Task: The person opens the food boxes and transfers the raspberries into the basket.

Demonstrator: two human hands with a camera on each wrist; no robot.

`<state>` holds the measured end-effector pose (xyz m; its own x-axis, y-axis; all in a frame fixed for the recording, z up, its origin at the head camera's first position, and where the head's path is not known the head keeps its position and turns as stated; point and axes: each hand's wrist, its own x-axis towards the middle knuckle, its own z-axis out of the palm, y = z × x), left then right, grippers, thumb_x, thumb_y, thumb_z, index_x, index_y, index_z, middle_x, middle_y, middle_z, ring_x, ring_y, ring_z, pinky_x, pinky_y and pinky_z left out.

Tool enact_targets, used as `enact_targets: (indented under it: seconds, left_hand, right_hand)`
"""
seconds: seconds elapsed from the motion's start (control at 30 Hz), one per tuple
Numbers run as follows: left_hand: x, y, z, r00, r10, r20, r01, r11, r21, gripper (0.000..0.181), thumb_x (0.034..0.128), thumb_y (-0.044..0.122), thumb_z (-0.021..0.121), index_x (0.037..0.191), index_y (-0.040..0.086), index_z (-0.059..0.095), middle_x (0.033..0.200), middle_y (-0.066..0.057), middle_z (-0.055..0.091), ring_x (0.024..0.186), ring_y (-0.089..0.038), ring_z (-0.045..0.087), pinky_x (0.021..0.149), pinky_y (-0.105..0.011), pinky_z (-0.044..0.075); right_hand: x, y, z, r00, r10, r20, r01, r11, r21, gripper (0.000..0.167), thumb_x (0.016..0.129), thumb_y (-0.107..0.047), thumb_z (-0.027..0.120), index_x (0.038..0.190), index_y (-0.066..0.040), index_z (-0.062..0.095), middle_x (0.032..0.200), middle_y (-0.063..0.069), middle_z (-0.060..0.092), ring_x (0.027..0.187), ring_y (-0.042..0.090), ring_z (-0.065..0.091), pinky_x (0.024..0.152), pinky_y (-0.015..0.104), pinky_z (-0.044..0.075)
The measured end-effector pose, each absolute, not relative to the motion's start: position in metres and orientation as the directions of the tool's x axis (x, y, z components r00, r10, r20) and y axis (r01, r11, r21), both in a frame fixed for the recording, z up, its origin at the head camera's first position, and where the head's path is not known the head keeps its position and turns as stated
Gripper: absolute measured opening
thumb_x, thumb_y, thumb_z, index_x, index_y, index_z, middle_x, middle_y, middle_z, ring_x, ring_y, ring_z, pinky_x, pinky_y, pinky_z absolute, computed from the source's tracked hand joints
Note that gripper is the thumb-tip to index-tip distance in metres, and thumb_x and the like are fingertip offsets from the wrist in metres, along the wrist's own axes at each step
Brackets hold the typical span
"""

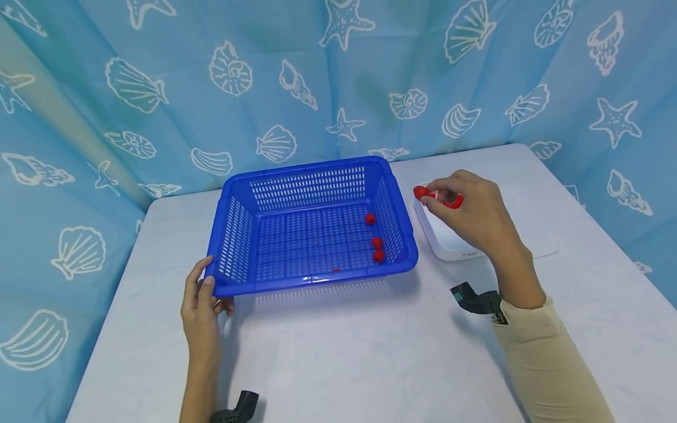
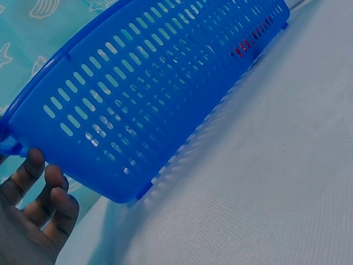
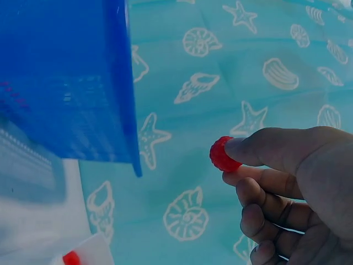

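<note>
A blue plastic basket [image 1: 312, 282] with slotted walls stands on the table. My left hand [image 1: 201, 305] grips its near left corner, with fingers at the rim and below it; the left wrist view shows those curled fingers [image 2: 63, 210] beside the corner. Several small red raspberries [image 1: 371, 218] lie in the basket, mostly along its right side. To the right of the basket, my right hand [image 1: 471, 205] pinches a bumpy red raspberry [image 3: 223, 154] between thumb and forefinger, above a shallow white tray [image 1: 449, 252]. More red [image 1: 455, 202] shows behind that hand, partly hidden.
A white cloth [image 1: 328, 352] covers the table. Behind and at the sides hangs a blue curtain [image 1: 296, 53] printed with shells and starfish. Dark camera mounts [image 1: 476, 298] sit on both wrists.
</note>
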<state>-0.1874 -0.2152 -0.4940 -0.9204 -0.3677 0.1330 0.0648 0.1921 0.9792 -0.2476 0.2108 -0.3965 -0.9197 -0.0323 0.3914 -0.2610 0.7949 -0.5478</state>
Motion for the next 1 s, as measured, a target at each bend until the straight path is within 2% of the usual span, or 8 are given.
enact_targets:
  seconds: [0.13,0.37,0.7,1.0]
  left_hand:
    - [-0.187,-0.216,-0.495,-0.92,-0.365,0.141,0.075,0.189,0.979,0.042,0.1068,0.04,0.042,0.147,0.033,0.048,0.117,-0.005,0.058,0.074,-0.02,0.057,0.061,-0.02,0.049]
    - [-0.188,-0.217,-0.497,-0.921,-0.362,0.141,0.077,0.187,0.979,0.042,0.1066,0.041,0.043,0.147,0.033,0.048,0.117,-0.005,0.059,0.074,-0.022,0.057,0.061,-0.02,0.049]
    - [-0.187,-0.215,-0.495,-0.918,-0.372,0.137,0.071,0.186,0.98,0.042,0.1062,0.043,0.043,0.147,0.033,0.048,0.115,-0.005,0.059,0.074,-0.021,0.056,0.061,-0.019,0.049]
    - [-0.187,-0.215,-0.495,-0.917,-0.376,0.135,0.069,0.184,0.98,0.042,0.1057,0.044,0.044,0.146,0.034,0.049,0.115,-0.004,0.06,0.074,-0.024,0.057,0.061,-0.019,0.049]
  right_hand:
    - [-0.243,0.205,-0.394,-0.903,-0.064,0.425,-0.304,0.794,-0.527,0.027,0.088,-0.016,0.078,0.112,-0.003,0.074,0.09,0.008,0.062,0.085,0.025,0.057,0.07,0.042,0.051]
    - [-0.239,0.194,-0.392,-0.91,-0.079,0.406,-0.303,0.797,-0.523,0.028,0.087,-0.015,0.078,0.112,-0.005,0.074,0.092,0.007,0.062,0.087,0.024,0.057,0.068,0.04,0.049]
    - [-0.238,0.182,-0.394,-0.892,-0.143,0.429,-0.371,0.775,-0.512,0.024,0.087,-0.015,0.079,0.109,-0.007,0.075,0.087,0.003,0.062,0.088,0.02,0.055,0.072,0.039,0.045]
    - [-0.233,0.18,-0.39,-0.882,-0.162,0.443,-0.39,0.777,-0.493,0.018,0.092,-0.016,0.074,0.108,-0.009,0.075,0.089,0.002,0.064,0.089,0.02,0.054,0.075,0.04,0.042]
